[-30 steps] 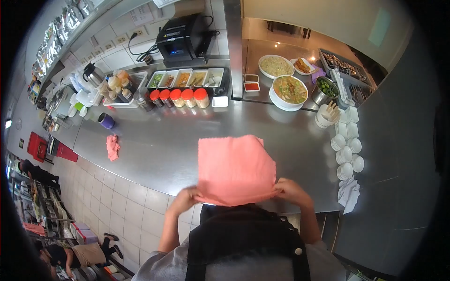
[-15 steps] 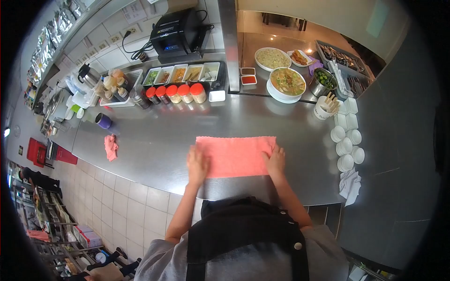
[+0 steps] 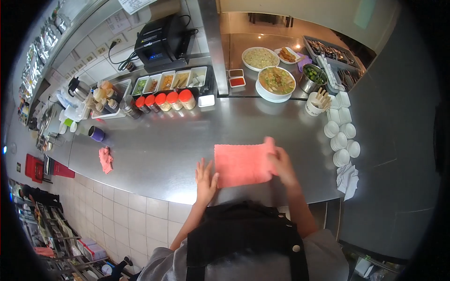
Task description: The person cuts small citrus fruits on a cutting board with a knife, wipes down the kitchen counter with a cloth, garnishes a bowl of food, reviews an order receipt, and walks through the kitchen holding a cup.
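A pink cloth (image 3: 239, 164) lies spread on the steel counter in front of me, its right edge lifted and curling up. My right hand (image 3: 282, 166) grips that right edge, with the fingers partly blurred. Just left of the cloth, my left hand (image 3: 205, 180) rests on the counter with its fingers spread, the thumb close to the cloth's left edge. A second pink cloth (image 3: 106, 159) lies crumpled farther left, below a purple cup (image 3: 96, 133) that is tipped on its side.
Red-lidded jars (image 3: 161, 101) and a topping tray (image 3: 168, 81) line the back. A soup bowl (image 3: 276, 83), a rice plate (image 3: 260, 59) and a cup of wooden sticks (image 3: 318, 103) stand back right. Stacked white dishes (image 3: 340, 141) edge the right side. Another person (image 3: 42, 195) is far left.
My right hand has lifted the cloth's right edge, which lay flat before. My left hand has come off the cloth onto the counter. The camera view has shifted slightly.
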`<state>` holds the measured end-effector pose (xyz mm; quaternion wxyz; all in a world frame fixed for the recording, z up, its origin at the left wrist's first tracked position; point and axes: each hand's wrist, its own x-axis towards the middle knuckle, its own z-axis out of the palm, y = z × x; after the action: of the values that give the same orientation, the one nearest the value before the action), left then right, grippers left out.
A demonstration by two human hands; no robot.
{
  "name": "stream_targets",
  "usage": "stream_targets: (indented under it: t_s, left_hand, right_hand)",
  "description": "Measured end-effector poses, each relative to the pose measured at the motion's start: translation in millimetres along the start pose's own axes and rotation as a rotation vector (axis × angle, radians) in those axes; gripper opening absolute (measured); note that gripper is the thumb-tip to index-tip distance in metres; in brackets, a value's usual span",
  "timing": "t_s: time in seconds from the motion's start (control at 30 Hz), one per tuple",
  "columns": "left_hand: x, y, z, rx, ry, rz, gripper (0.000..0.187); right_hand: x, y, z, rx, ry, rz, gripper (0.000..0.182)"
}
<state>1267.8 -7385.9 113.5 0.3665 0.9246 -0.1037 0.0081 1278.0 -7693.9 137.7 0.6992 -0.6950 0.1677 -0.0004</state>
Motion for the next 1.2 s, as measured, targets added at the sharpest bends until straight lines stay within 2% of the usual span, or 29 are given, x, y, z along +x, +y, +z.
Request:
stream_targets:
  t_s: [0.07, 0.13, 0.17, 0.23, 0.33, 0.5, 0.6, 0.67, 0.73, 0.77, 0.83, 0.87, 0.93, 1.13, 1.17, 1.2]
  left_hand:
    - [7, 1, -9, -0.051, 0.068, 0.005, 0.052]
    - [15, 2, -18, -0.022, 0.164, 0.028, 0.046]
    - [17, 3, -21, -0.016, 0.169, 0.032, 0.046]
    - [22, 4, -28, 0.041, 0.228, 0.030, 0.044]
    - [20, 2, -27, 0.039, 0.238, 0.025, 0.042]
    - [-1, -2, -22, 0.120, 0.191, 0.059, 0.040]
    - [-11, -15, -23, 0.171, 0.184, 0.052, 0.039]
    - [-23, -25, -23, 0.181, 0.156, 0.049, 0.039]
    - [-28, -36, -27, 0.268, 0.189, -0.063, 0.037]
    - [-31, -44, -28, 0.262, 0.169, -0.039, 0.037]
    - [-39, -61, -29, 0.370, 0.100, -0.228, 0.035]
    - [-40, -64, -32, 0.370, 0.084, -0.214, 0.035]
    - [-38, -64, -37, 0.398, 0.027, -0.255, 0.034]
    - [-13, -55, -27, 0.387, -0.010, -0.141, 0.031]
    - [-7, -51, -23, 0.385, -0.015, -0.110, 0.030]
    - [-2, -46, -20, 0.380, -0.020, -0.100, 0.030]
  right_hand:
    - [-7, -16, 44, -0.116, -0.309, -0.087, 0.047]
    - [-10, 3, 86, -0.277, -0.312, -0.269, 0.054]
    - [-7, 10, 98, -0.272, -0.313, -0.277, 0.054]
    - [3, 25, 114, -0.857, -0.133, -0.665, 0.061]
    - [14, 77, 118, -1.017, -0.219, -0.784, 0.066]
    - [55, 69, 97, -1.065, -0.147, -0.786, 0.062]
    - [91, 68, 84, -1.109, -0.009, -0.719, 0.061]
    - [97, 72, 74, -1.044, -0.145, -0.723, 0.062]
    - [92, 70, 60, -0.931, -0.106, -0.666, 0.061]
    - [87, 66, 52, -0.907, 0.001, -0.624, 0.059]
    - [73, 61, 28, -0.843, 0.197, -0.578, 0.056]
    - [63, 58, 10, -0.844, 0.214, -0.563, 0.056]
    - [46, 54, -32, -0.894, 0.461, -0.347, 0.055]
    - [8, 47, -190, -1.062, 1.361, -0.302, 0.050]
    - [2, 49, -213, -1.066, 1.372, -0.297, 0.050]
    - [-3, 55, -235, -1.064, 1.395, -0.201, 0.051]
